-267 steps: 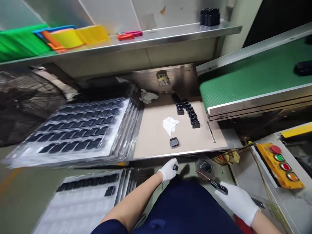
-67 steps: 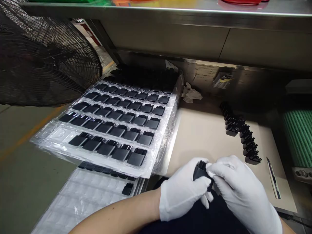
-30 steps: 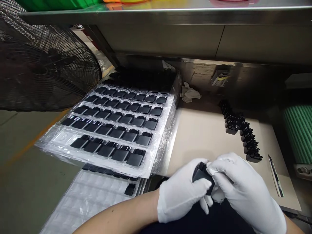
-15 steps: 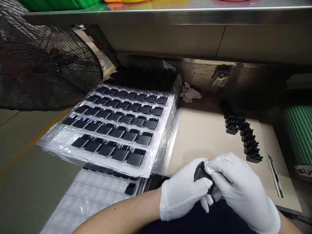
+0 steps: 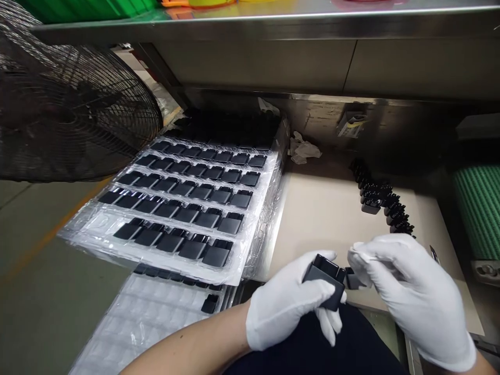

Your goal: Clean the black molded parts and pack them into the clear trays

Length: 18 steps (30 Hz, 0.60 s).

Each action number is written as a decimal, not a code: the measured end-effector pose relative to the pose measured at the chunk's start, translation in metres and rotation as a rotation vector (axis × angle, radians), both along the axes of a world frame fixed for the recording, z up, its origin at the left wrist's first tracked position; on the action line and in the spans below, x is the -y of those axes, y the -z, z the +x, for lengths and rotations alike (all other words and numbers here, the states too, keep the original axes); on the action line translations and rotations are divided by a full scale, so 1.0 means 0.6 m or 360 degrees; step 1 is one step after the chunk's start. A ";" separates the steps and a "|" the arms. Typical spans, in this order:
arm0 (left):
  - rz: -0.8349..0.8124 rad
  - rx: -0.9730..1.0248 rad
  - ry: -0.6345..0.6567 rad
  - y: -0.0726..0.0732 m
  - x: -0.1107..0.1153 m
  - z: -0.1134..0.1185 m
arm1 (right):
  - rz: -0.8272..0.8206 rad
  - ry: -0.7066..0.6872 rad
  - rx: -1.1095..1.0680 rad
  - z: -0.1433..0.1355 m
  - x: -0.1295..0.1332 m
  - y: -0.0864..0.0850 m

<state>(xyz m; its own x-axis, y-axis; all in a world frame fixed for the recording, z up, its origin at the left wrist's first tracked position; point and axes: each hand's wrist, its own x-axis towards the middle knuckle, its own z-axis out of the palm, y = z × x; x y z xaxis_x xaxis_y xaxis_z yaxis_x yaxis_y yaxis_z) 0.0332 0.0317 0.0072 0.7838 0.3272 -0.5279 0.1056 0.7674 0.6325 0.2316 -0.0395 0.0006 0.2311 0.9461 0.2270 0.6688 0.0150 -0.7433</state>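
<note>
- White glove (image 5: 265,317) covers the left hand (image 5: 292,299), which is curled firmly around a black case (image 5: 322,281); its thumb lies across the face.
- This case is tilted, clips at its upper end, above the lap (image 5: 359,344) and near the front edge of the board (image 5: 316,208).
- The right hand (image 5: 417,297), also gloved, is just beside the case but apart from it. Thumb and fingertips are brought together; whether they pinch something, I cannot tell.
- Between the hands, a second case (image 5: 352,279) is partly visible.
- Further back on the board, a dark row (image 5: 371,207) of similar cases stands closely packed.
- Behind the right hand, a slim tool (image 5: 434,254) shows only its end.
- At left, the upper tray (image 5: 97,224) holds many cases, five in its front row.
- Below it, the lower tray (image 5: 144,317) carries a far row and one single case (image 5: 210,303).
- A crumpled rag (image 5: 302,149) lies at the back.
</note>
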 end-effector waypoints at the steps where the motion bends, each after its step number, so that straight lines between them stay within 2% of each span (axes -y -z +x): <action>1: -0.0036 0.0009 -0.0022 0.002 0.001 -0.002 | -0.0031 0.0041 -0.0039 0.002 0.005 -0.005; 4: -0.0085 0.0013 -0.0018 0.007 0.002 -0.003 | -0.0139 0.0058 -0.0104 0.005 0.020 -0.016; 9: -0.0026 0.0038 0.0015 0.008 0.003 0.000 | -0.0233 -0.0120 -0.0058 0.001 0.024 -0.023; 15: 0.0108 -0.0228 0.0103 -0.020 -0.005 0.006 | -0.0263 -0.0425 0.0020 -0.009 0.011 -0.019; 18: 0.0138 -0.0430 0.0156 -0.029 -0.004 0.011 | -0.0196 -0.0269 0.0082 -0.007 0.005 -0.023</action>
